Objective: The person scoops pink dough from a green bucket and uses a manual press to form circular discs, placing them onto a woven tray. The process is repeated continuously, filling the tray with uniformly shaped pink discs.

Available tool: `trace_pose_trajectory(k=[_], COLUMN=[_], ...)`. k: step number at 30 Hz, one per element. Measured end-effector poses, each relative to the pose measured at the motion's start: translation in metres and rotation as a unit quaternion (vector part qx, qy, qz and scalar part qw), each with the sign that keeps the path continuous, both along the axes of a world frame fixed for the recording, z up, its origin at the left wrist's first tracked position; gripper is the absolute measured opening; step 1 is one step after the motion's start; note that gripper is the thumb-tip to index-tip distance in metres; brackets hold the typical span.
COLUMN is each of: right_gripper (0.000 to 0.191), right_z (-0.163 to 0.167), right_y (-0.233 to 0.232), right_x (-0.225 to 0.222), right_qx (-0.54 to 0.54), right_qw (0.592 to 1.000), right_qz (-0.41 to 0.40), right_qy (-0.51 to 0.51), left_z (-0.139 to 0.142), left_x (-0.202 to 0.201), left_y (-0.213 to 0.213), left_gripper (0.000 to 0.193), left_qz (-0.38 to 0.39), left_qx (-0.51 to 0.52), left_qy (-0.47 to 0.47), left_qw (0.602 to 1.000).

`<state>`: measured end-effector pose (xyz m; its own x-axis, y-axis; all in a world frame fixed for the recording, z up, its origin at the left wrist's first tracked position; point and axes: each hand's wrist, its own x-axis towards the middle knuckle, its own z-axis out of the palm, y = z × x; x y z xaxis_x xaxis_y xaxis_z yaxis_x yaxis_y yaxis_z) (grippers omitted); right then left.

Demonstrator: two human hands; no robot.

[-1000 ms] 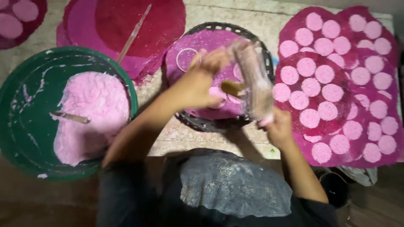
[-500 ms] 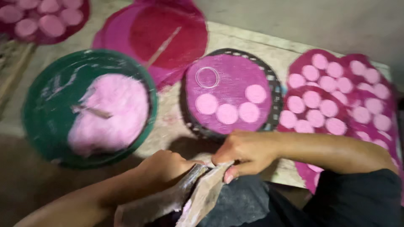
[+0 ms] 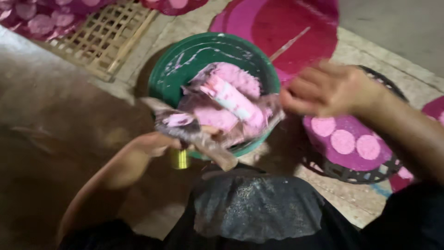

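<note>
Pink paste smeared the crumpled clear plastic piping bag (image 3: 203, 127) that my left hand (image 3: 152, 143) had its fingers closed around, near a small brass-coloured nozzle (image 3: 179, 159). The bag drooped over the near rim of the round green plastic basin (image 3: 185, 60), which held a mound of pink dough (image 3: 231, 92). My right hand (image 3: 326, 90) hovered loosely curled and held nothing, above the dark woven tray (image 3: 351, 171) of pink discs. I judged the slack bag could spill paste onto my lap if it tipped.

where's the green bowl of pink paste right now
In the head view, the round green bowl sits upper centre, between the woven bamboo mat and the dark basket tray.
</note>
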<state>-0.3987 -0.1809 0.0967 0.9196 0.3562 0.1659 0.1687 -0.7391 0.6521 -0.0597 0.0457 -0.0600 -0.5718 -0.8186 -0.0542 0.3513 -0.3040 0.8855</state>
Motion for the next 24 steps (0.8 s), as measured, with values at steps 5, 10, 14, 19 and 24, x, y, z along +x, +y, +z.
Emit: trace_pose_trajectory(k=[5, 10, 14, 19, 24], right_gripper=[0.051, 0.07, 0.019, 0.018, 0.019], right_z=[-0.045, -0.182, -0.214, -0.153, -0.141], right_y=[-0.01, 0.035, 0.022, -0.033, -0.026], right_x=[0.089, 0.174, 0.19, 0.198, 0.221], right_qx=[0.174, 0.474, 0.403, 0.287, 0.323], right_qw=[0.965, 0.799, 0.853, 0.824, 0.785], right_qz=[-0.106, -0.332, -0.288, -0.44, -0.472], right_qy=[-0.164, 0.163, 0.162, 0.21, 0.237], left_z=[-0.037, -0.08, -0.093, -0.084, -0.077], left_x=[-0.002, 0.063, 0.08, 0.081, 0.074], left_y=[-0.014, -0.038, -0.055, -0.066, -0.067], left_gripper=[0.034, 0.013, 0.023, 0.03, 0.035], left_qz=[0.231, 0.487, 0.497, 0.565, 0.581], left_qx=[0.069, -0.131, -0.384, -0.306, -0.283], left_qy=[0.08, -0.342, -0.601, -0.418, -0.38], left_qw=[0.967, 0.793, 0.495, 0.642, 0.662])
